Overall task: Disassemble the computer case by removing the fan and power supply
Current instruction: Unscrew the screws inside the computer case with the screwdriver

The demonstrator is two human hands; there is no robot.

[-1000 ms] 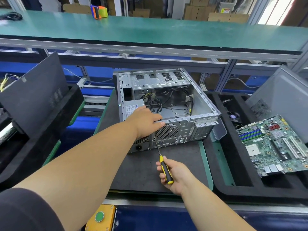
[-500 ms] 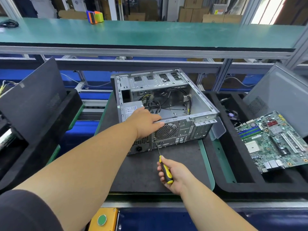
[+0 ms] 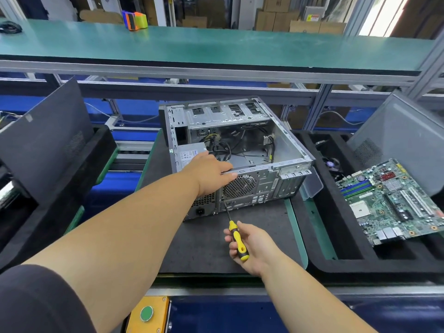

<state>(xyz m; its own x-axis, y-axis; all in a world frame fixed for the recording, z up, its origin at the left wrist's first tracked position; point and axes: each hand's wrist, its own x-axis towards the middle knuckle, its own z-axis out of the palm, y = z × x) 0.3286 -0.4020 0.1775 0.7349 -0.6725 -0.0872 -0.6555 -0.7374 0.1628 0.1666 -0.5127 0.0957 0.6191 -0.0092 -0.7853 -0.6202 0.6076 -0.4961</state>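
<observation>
Computer case (image 3: pixel 242 150) lying on its side on the dark mat (image 3: pixel 206 246) of the tabletop, open side up, rear panel toward the camera, long axis running away from the viewer. Bare mat in front of it. Left hand (image 3: pixel 211 174) draped over the near rim beside the power supply (image 3: pixel 189 152), fingers loosely bent. Right hand (image 3: pixel 252 246) gripping a yellow screwdriver (image 3: pixel 236 239), tip at the rear panel below the fan grille (image 3: pixel 239 186). Motherboard (image 3: pixel 394 203) in the right foam tray (image 3: pixel 336 267).

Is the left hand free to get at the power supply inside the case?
Probably yes: the left hand already rests over the case rim beside the power supply, with the side open.
</observation>
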